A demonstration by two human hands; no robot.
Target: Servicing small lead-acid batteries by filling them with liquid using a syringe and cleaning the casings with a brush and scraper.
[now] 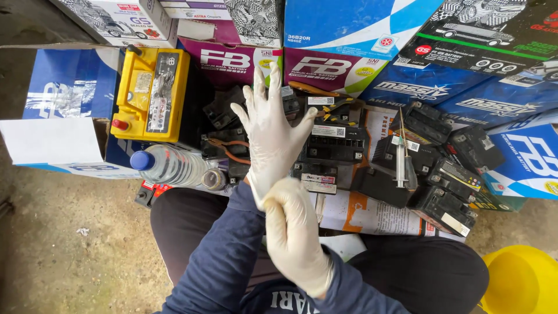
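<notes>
**Gloved hands meet over a spread of small batteries**

The left hand is raised with its fingers spread wide and pointing away from the body, wearing a thin white glove that covers it down to the wrist. It holds nothing. The right hand, also in a white glove, lies crossed beneath it and pinches the cuff of the left glove at the wrist, its fingers closed on that edge. Both arms come up from the bottom of the view in dark blue sleeves, above dark trousers on the person's knees.

Directly behind the spread hand lies a cluster of small black batteries, set close together on printed paper sheets on the ground. A syringe stands upright among the batteries to the right, well apart from both hands. Just left of the left wrist lies a clear plastic bottle with a blue cap, on its side, with a small round lid beside it. Beyond the bottle stands a yellow battery with a red terminal cap, next to an open blue and white carton.

Cardboard battery boxes in blue, purple, white and black are stacked along the top. A yellow plastic container shows at the lower right corner, on the concrete floor.
</notes>
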